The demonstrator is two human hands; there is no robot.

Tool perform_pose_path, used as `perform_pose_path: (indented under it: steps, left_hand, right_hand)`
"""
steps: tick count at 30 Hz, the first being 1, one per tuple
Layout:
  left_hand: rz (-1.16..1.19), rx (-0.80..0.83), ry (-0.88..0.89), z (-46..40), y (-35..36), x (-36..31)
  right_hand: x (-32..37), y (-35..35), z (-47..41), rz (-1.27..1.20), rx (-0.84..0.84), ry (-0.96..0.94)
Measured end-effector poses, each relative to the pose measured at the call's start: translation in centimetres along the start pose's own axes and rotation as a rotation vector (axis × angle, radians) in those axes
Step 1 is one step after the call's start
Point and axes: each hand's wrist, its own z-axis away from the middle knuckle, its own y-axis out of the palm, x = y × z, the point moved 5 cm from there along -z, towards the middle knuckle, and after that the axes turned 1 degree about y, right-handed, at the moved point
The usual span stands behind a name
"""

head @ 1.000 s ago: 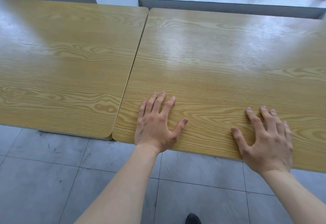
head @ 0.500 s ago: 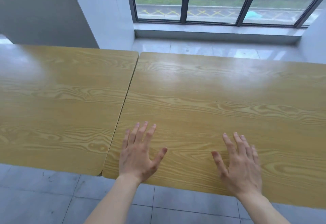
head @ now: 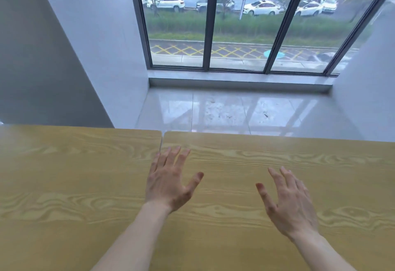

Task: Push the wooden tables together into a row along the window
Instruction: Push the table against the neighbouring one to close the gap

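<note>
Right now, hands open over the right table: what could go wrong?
1. Left hand is close to the seam; fingers could get pinched if the tables close further.
2. Right table far edge sits slightly back from the left table; an uneven push may worsen that step.

Soft daylight comes in through the big window (head: 245, 27) at 12 o'clock. It looks grey and cloudy outside — no hard sun. The shiny floor (head: 245, 110) below the glass shows pale, bright patches like a mirror. The far edge of the wooden tables (head: 277, 149) has a white shine too. The wall (head: 32, 67) at 9 o'clock is dark and shady. The left hand (head: 168, 183) and right hand (head: 288, 202) look a bit smeared. Straight lines lean and bend near the edges — the window bars tip outward.
</note>
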Motion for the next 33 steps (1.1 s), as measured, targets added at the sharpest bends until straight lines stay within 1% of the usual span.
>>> perform_pose_path:
  steps: [4, 9, 16, 19, 24, 28, 30, 31, 33]
  left_hand:
    - [0.035, 0.06, 0.043, -6.7, 1.3, 1.3]
    - [0.041, 0.163, 0.069, -13.2, 5.0, 2.1]
    - [0.026, 0.272, 0.069, -20.0, 11.1, 3.6]
    - [0.016, 0.328, 0.061, -22.1, 13.6, 4.7]
    - [-0.01, 0.38, 0.077, -24.1, 16.3, 6.5]
    - [-0.063, 0.472, 0.084, -24.6, 17.0, 6.9]
    - [-0.082, 0.467, 0.072, -24.9, 16.7, 7.1]
    - [-0.054, 0.462, 0.07, -25.3, 16.6, 8.2]
    - [-0.015, 0.452, 0.095, -25.5, 16.6, 8.4]
  right_hand:
    - [2.4, 0.7, -6.2, 0.009, 0.015, 0.057]
    - [3.9, 3.5, -12.5, 0.033, 0.06, 0.083]
    - [4.8, 8.4, -21.2, 0.069, 0.103, 0.048]
    - [4.7, 10.9, -24.0, 0.063, 0.128, 0.045]
    - [4.5, 14.5, -27.0, 0.127, 0.165, -0.01]
    - [4.9, 15.5, -27.9, 0.207, 0.062, 0.001]
    - [5.8, 15.2, -28.0, 0.225, 0.051, -0.028]
    - [6.6, 15.6, -28.4, 0.271, 0.036, -0.038]
    - [6.9, 15.2, -28.6, 0.289, 0.078, 0.002]
